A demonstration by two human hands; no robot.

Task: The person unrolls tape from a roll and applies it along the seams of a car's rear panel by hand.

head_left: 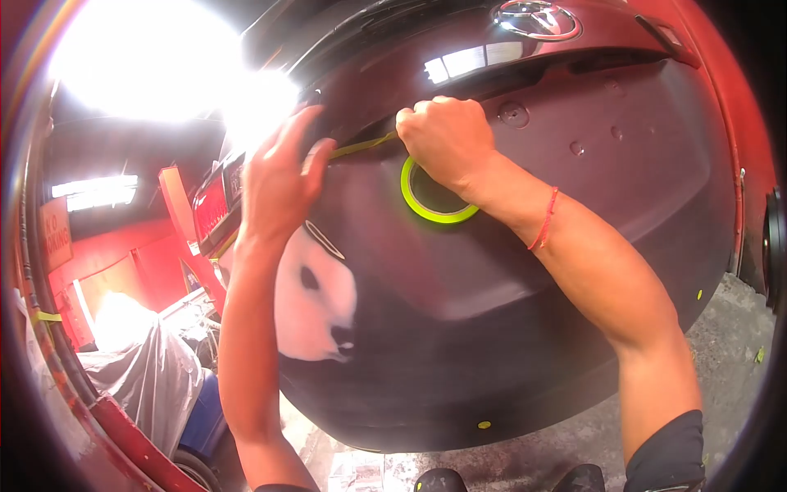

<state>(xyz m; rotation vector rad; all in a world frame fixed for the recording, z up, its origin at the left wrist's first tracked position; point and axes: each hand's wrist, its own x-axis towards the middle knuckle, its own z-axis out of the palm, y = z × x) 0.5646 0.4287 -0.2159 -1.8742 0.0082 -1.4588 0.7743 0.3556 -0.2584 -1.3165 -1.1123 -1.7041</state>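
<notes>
My right hand (pixel 447 143) is closed in a fist at the upper middle of the car's rear panel. A bright yellow-green roll of masking tape (pixel 434 216) hangs from it against the dark, dull bodywork (pixel 492 344). From this fist a strip of tape (pixel 361 148) runs left along the lower edge of the glossy trunk lid (pixel 369 102). My left hand (pixel 283 168) is up near the strip's other end, slightly blurred, with thumb and fingers apart. Whether its fingertips touch the car cannot be made out.
A chrome emblem (pixel 538 20) sits at the top. Below my left hand is a pale patch (pixel 316 299) on the bodywork. The red tail light (pixel 211 205) is at left, with a grey sheet (pixel 147 369) lower down. Concrete floor (pixel 582 439) shows below the car.
</notes>
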